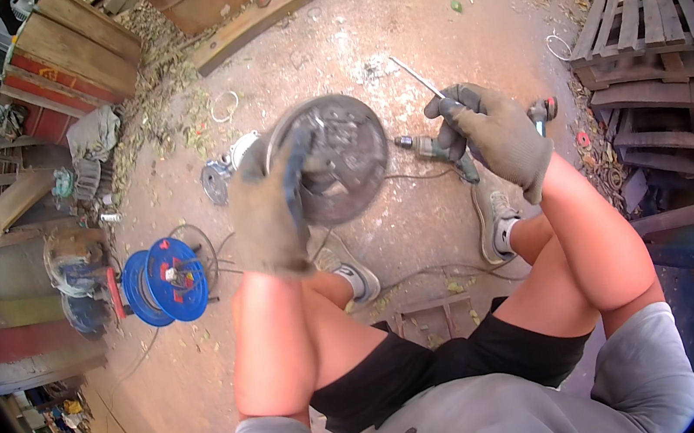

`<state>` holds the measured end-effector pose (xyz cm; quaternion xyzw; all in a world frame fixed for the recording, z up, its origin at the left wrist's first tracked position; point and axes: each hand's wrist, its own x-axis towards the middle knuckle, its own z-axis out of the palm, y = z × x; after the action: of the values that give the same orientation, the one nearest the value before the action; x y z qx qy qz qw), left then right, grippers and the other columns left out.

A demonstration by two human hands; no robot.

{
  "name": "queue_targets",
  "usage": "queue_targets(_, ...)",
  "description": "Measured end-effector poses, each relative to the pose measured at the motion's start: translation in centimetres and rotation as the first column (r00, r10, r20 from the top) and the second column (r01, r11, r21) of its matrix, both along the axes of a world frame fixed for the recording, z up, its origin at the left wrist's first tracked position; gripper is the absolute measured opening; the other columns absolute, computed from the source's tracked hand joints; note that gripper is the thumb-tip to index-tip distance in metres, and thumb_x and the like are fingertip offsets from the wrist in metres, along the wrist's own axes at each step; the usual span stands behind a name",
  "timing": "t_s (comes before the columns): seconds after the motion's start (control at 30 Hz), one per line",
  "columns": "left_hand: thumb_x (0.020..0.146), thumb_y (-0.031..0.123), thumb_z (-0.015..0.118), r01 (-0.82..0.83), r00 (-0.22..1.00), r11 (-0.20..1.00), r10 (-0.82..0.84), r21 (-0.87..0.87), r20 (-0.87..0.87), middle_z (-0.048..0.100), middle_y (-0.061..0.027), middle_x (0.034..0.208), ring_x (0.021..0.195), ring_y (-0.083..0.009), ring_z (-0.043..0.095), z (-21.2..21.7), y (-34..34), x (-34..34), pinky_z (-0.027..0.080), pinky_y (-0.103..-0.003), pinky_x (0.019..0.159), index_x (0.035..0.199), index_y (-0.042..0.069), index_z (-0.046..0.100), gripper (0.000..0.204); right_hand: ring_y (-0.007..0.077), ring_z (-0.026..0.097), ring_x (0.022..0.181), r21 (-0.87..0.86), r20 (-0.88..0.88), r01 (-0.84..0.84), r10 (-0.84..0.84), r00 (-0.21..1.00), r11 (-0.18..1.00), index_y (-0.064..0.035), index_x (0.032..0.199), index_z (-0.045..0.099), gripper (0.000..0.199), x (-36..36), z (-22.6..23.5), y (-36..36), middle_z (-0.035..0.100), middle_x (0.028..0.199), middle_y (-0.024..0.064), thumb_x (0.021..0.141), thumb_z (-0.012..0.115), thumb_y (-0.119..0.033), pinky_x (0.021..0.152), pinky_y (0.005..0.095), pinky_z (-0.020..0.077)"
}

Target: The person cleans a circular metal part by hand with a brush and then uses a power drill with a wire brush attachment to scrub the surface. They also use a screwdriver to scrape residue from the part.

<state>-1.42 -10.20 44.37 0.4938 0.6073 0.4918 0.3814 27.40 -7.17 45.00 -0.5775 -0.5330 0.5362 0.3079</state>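
My left hand [268, 205], in a grey-brown work glove with a dark blue palm side, grips a round dark metal disc-shaped part [347, 151] by its left edge. The part is raised before me, its face smeared by motion. A screwdriver [421, 77] is in my gloved right hand [484, 124], fingers wrapped round its dark handle and the thin shaft pointing up and left. Below and left of that hand lies a cordless drill [435, 151], green and black, on the ground. Beside my left hand are a round metal piece [216, 182] and a whitish round housing [243, 149], partly hidden.
A blue cable reel [176, 279] stands at the left, its cord running across the ground. Wooden pallets [650, 19] are stacked at the right. A timber beam [269, 21] lies at the far side. Another tool with a red-black end [542, 112] sits behind my right wrist.
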Motion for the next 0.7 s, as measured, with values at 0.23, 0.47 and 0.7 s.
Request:
queue_targets(0.23, 0.112, 0.014, 0.065, 0.071, 0.777, 0.993, 0.006, -0.097, 0.629, 0.078, -0.0105, 0.118, 0.093, -0.0136, 0.075, 4.5, -4.2, 5.6, 0.06, -0.027, 0.082, 0.136, -0.005, 0.068, 0.031, 0.0412, 0.072, 0.098, 0.655, 0.404, -0.171, -0.151, 0.902, 0.736, 0.0043, 0.138, 0.066, 0.043, -1.2, -2.6, -5.7, 0.072, 0.115, 0.0258, 0.095, 0.068, 0.001, 0.087, 0.0444, 0.0597)
queue_targets(0.47, 0.114, 0.018, 0.052, 0.074, 0.834, 0.995, -0.028, -0.061, 0.551, 0.074, -0.0181, 0.128, 0.113, -0.0214, 0.073, 3.1, -4.4, 6.6, 0.06, -0.033, 0.097, 0.139, -0.009, 0.063, 0.038, 0.0391, 0.07, 0.099, 0.627, 0.267, -0.083, -0.114, 0.957, 0.775, 0.008, 0.134, 0.065, 0.043, -0.4, -1.7, -5.3, 0.07, 0.119, 0.0245, 0.092, 0.071, 0.004, 0.087, 0.0409, 0.0574)
queue_targets(0.7, 0.115, 0.018, 0.046, 0.219, 0.975, 0.962, -0.207, 0.165, -0.086, 0.071, -0.0222, 0.135, 0.121, -0.0271, 0.072, 2.7, -5.2, 4.7, 0.058, -0.037, 0.104, 0.149, -0.011, 0.056, 0.045, 0.0394, 0.07, 0.097, 0.041, -0.36, 0.285, -0.252, 0.898, 0.958, 0.0098, 0.132, 0.067, 0.042, -1.9, -0.2, -5.3, 0.071, 0.116, 0.0242, 0.091, 0.072, 0.002, 0.083, 0.0428, 0.0569)
